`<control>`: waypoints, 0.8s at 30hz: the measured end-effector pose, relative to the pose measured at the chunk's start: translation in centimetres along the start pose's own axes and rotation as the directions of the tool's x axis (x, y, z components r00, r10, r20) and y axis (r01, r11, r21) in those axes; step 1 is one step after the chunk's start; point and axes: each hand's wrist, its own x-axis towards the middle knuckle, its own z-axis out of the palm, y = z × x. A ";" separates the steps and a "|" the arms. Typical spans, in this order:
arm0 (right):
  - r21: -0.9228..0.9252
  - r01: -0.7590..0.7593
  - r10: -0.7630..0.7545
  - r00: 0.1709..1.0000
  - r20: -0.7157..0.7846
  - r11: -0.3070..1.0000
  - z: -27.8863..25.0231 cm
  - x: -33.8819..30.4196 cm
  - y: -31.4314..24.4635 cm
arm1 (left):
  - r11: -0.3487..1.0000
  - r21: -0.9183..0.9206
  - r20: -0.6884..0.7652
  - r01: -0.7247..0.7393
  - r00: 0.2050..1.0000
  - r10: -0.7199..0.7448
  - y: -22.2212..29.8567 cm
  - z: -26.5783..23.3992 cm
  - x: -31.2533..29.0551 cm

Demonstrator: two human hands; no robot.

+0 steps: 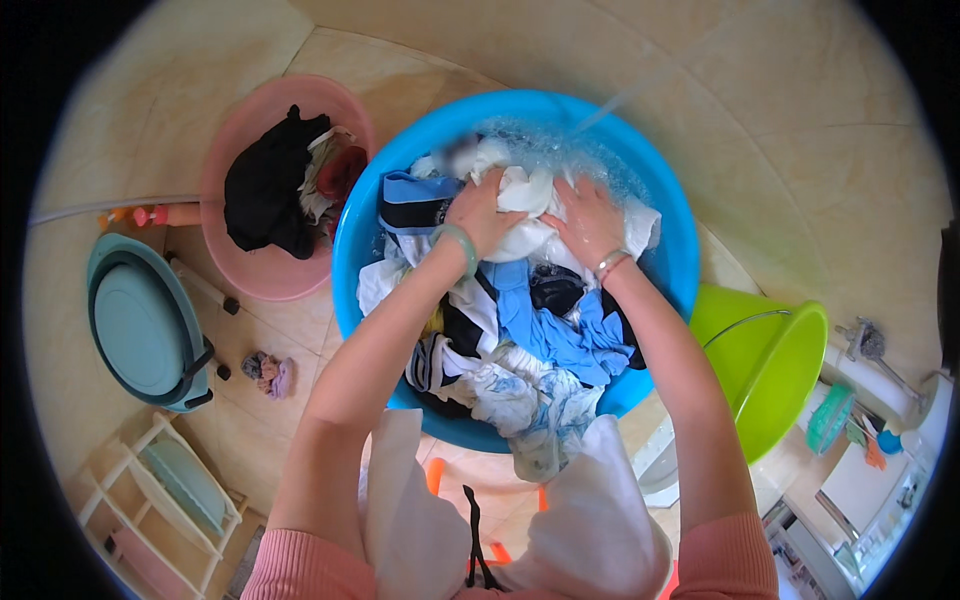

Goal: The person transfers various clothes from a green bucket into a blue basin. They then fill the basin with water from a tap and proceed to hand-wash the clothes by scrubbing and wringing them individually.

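Note:
A large blue tub (683,255) holds water with suds at its far side and a heap of wet clothes. My left hand (482,215), a jade-green bangle at its wrist, is closed on a white cloth (526,192) near the far part of the heap. On the same cloth, to the right, my right hand (590,222) grips with its fingertips partly sunk in the folds. Closer to me lie a light blue garment (560,330), a striped piece (427,362) and a white cloth with blue patches (545,405), which hangs over the near rim.
Left of the tub stands a pink basin (225,262) with dark clothes (268,185). A teal folding basin (145,325) leans by the left wall, and a white rack (130,490) sits below it. To the right is a lime-green bucket (765,380). A thin water stream (605,110) enters the tub.

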 end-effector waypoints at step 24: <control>0.314 0.412 -0.260 0.866 -0.428 0.855 -9.1 -5.1 -13.6 | -0.218 -0.830 0.452 0.513 0.848 0.275 4.6 -0.6 -1.0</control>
